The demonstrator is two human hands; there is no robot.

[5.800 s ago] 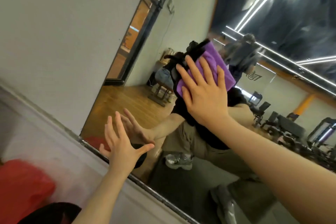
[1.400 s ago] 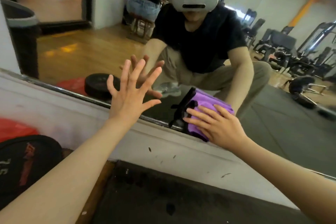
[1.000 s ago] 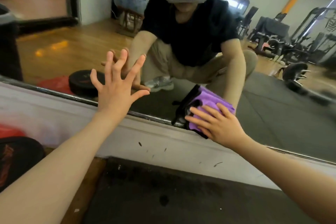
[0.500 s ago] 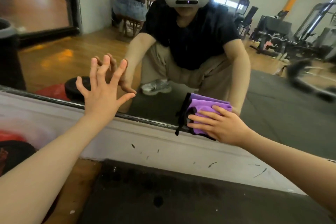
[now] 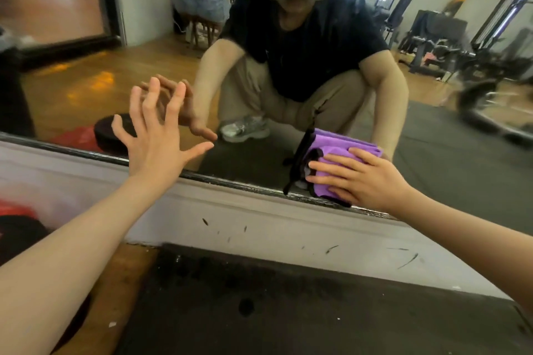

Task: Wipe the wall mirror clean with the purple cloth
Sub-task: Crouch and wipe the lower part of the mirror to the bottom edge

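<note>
Filling the upper half of the view, the wall mirror (image 5: pixel 432 158) reflects a crouching person in a headset, a wooden floor and gym machines, blurred at the right. Under its dark lower frame runs a white wall base (image 5: pixel 259 228) with black scuff marks, and below that lies a dark floor mat (image 5: pixel 288 311). A black weight plate (image 5: pixel 17 239) and something red sit at the far left, cut off by the edge and too blurred to make out. The left hand (image 5: pixel 153 144) is spread wide, fingers straight, holding nothing; whether it touches the glass cannot be told. The right hand (image 5: pixel 363 181) presses flat, fingers straight, on the purple cloth (image 5: pixel 331 158), folded against the glass just above the frame. Its black trim hangs at the left.
</note>
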